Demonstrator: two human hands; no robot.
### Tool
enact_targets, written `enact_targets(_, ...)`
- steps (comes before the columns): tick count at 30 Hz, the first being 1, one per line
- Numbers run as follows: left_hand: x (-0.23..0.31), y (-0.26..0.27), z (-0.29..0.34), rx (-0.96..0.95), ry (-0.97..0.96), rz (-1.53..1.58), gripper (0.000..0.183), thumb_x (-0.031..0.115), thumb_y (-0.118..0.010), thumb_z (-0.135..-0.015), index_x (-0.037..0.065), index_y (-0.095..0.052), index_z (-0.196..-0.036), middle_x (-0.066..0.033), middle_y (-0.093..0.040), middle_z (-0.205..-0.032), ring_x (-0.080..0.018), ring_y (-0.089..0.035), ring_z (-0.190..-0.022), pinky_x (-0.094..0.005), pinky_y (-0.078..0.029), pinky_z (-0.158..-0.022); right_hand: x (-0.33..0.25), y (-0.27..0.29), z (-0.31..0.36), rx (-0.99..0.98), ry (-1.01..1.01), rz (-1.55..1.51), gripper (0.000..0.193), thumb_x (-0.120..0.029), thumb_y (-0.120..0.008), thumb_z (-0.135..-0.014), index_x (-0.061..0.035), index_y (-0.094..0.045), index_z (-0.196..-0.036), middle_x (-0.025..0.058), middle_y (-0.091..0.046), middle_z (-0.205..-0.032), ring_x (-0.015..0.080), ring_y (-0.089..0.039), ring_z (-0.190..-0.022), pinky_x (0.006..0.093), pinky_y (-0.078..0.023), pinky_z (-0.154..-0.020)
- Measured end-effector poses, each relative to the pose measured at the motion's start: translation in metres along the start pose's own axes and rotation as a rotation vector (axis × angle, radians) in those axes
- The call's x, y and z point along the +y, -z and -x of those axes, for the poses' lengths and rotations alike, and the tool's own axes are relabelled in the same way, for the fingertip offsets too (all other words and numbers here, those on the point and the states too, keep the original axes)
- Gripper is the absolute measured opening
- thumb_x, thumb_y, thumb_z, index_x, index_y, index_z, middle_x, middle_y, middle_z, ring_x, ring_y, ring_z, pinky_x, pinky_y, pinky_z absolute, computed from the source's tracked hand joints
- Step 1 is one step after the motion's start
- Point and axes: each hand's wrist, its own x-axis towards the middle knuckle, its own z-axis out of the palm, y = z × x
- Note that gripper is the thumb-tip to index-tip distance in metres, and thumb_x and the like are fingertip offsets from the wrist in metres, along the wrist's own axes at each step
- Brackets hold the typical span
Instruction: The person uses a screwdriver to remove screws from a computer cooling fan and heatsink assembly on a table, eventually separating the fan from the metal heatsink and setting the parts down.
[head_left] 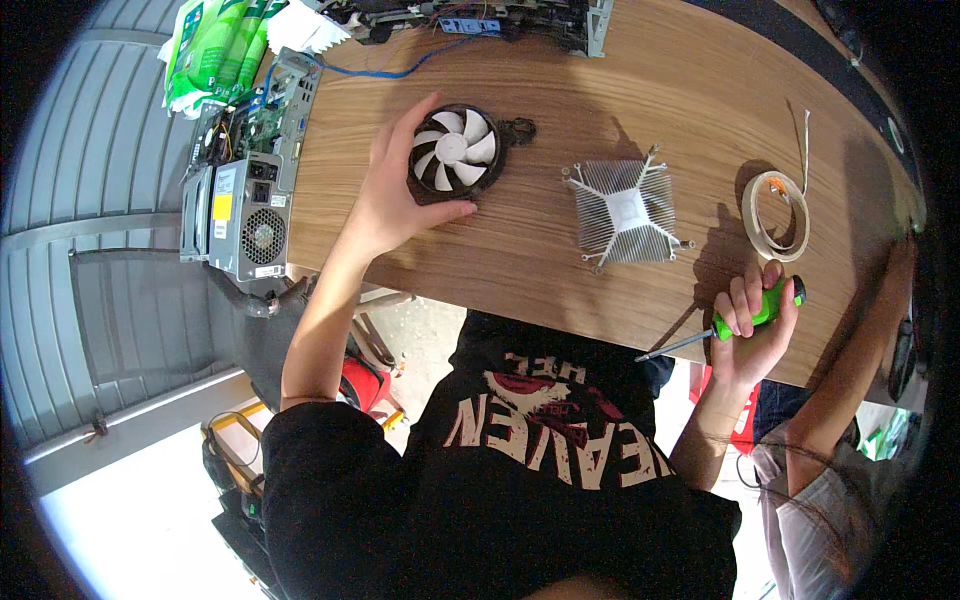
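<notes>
My left hand [395, 190] is closed round the rim of a round cooling fan [452, 149], thumb on the near side and fingers on the far side. The fan has white blades in a black frame, and its dark cable sticks out to the right. In my right hand [750, 335] is a screwdriver [765, 308] with a green and black handle, its shaft pointing left past the table's front edge. Between my hands a silver finned heat sink [628, 209] lies on the table, its four-armed centre facing up.
A roll of tape [775, 217] lies on the wooden table [520, 255] at the right. Open computer cases stand at the left [250, 225] and the far edge [480, 25], a blue cable [390, 74] between them. Green packs [220, 50] sit far left. Another person's arm [850, 390] is at right.
</notes>
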Motion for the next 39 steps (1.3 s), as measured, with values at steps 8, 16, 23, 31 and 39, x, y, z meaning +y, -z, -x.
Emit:
enact_targets(8,0.015,-0.015,0.012,0.524,-0.196,-0.059,0.103,0.015,-0.088,-0.051,0.004,-0.035,-0.138,-0.0198,-0.037,-0.134,-0.0358,-0.036,-0.124,-0.0434,-0.035,-0.103,0.000,0.001,0.000,0.009,0.002,0.007,0.024,-0.028,-0.043,-0.101,-0.0044,-0.045,-0.099,0.0016,-0.036,-0.072,0.0072,-0.032,-0.052,0.0214,-0.030,-0.048)
enact_targets(16,0.044,-0.011,0.006,0.701,-0.430,0.143,0.116,0.021,-0.090,-0.055,0.002,-0.018,-0.144,-0.0247,-0.035,-0.130,-0.0355,-0.042,-0.117,-0.0435,-0.040,-0.096,0.000,0.000,0.000,0.010,-0.002,0.039,0.024,-0.028,-0.041,-0.101,-0.0042,-0.042,-0.098,0.0017,-0.033,-0.069,0.0081,-0.032,-0.051,0.0226,-0.030,-0.047)
enact_targets(23,0.043,-0.012,0.007,0.718,-0.362,0.159,0.123,0.023,-0.091,-0.053,-0.001,-0.014,-0.145,-0.0230,-0.036,-0.131,-0.0343,-0.042,-0.118,-0.0431,-0.037,-0.099,0.000,0.000,-0.002,0.006,0.010,0.051,0.023,-0.028,-0.041,-0.102,-0.0055,-0.040,-0.097,0.0014,-0.033,-0.069,0.0075,-0.032,-0.051,0.0225,-0.030,-0.047)
enact_targets(31,0.049,-0.016,-0.001,0.323,0.336,2.099,0.094,0.059,-0.069,-0.069,0.012,-0.033,-0.142,-0.0197,-0.043,-0.134,-0.0322,-0.039,-0.126,-0.0467,-0.031,-0.104,0.001,-0.002,-0.001,0.018,0.017,0.051,0.025,-0.028,-0.041,-0.102,-0.0037,-0.045,-0.099,0.0013,-0.035,-0.071,0.0071,-0.032,-0.052,0.0219,-0.030,-0.048)
enact_targets(39,0.095,-0.025,-0.001,-0.244,0.173,2.666,0.111,0.066,-0.072,-0.062,0.016,-0.023,-0.149,-0.0125,-0.036,-0.134,-0.0280,-0.038,-0.120,-0.0493,-0.030,-0.100,0.003,-0.003,-0.002,-0.005,0.021,0.037,0.023,-0.028,-0.040,-0.102,-0.0051,-0.042,-0.099,0.0018,-0.035,-0.073,0.0069,-0.032,-0.051,0.0218,-0.030,-0.047)
